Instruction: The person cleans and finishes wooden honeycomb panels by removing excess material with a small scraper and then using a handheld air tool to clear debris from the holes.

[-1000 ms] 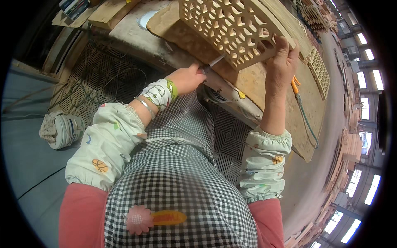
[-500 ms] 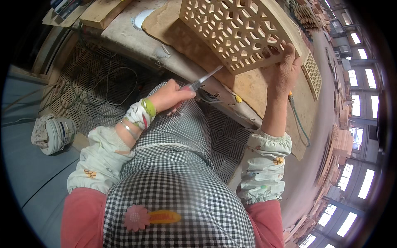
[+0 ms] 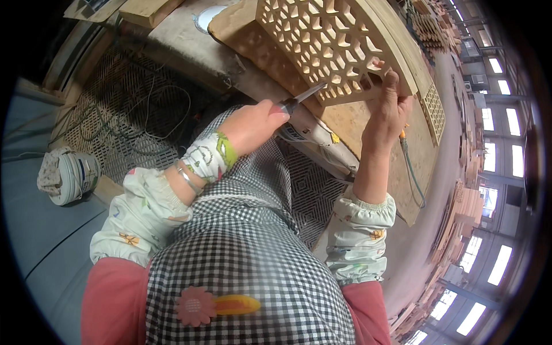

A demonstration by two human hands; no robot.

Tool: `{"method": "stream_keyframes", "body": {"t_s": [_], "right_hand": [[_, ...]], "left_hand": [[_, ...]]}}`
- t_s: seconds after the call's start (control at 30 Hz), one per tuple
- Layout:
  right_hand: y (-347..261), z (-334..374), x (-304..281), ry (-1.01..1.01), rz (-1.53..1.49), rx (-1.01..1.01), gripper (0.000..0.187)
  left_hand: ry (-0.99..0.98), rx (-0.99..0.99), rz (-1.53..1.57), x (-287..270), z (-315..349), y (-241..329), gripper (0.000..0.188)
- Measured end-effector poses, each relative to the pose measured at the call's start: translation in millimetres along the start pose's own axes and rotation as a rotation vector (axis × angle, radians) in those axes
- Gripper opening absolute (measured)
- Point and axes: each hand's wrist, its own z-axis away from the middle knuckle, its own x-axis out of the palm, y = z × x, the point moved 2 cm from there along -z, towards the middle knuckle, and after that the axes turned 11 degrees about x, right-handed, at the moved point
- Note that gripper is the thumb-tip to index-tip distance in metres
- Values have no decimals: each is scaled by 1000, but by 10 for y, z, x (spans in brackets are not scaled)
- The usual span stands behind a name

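My left hand (image 3: 253,126) is closed around the red and dark handle of a thin-bladed hand tool (image 3: 306,95). The slender metal tip reaches the near edge of a pale wooden lattice panel (image 3: 330,49), at one of its small openings; whether it goes inside I cannot tell. My right hand (image 3: 391,112) grips the panel's near right corner, thumb on the cut-out face, with a fingertip showing through an opening. The panel is held tilted above a brown board (image 3: 345,123) on the bench.
A second lattice panel (image 3: 435,109) lies at the right, close to a green cable (image 3: 411,167) with an orange end. Wooden blocks (image 3: 146,11) sit at the far left of the bench. On the floor at left stand a white bucket (image 3: 75,178) with a cloth and loose cables (image 3: 103,115).
My left hand has moved up and right, carrying the tool's tip onto the panel. The right hand keeps its hold, and a fingertip now shows through the lattice.
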Motion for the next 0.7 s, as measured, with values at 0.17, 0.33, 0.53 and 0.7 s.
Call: {"method": "stream_keyframes", "body": {"t_s": [0.17, 0.33, 0.53, 0.7], "right_hand": [[-27, 19, -21, 34, 65, -7, 35], [-2, -24, -74, 31, 29, 3, 36], [-48, -44, -99, 46, 54, 19, 37], [-22, -45, -131, 18, 34, 32, 37]], "left_hand": [[-11, -41, -140, 59, -131, 165, 43], [17, -73, -71, 70, -101, 252, 41], [28, 166, -15, 126, -185, -7, 50], [-176, -247, 574, -9, -193, 75, 35]]}}
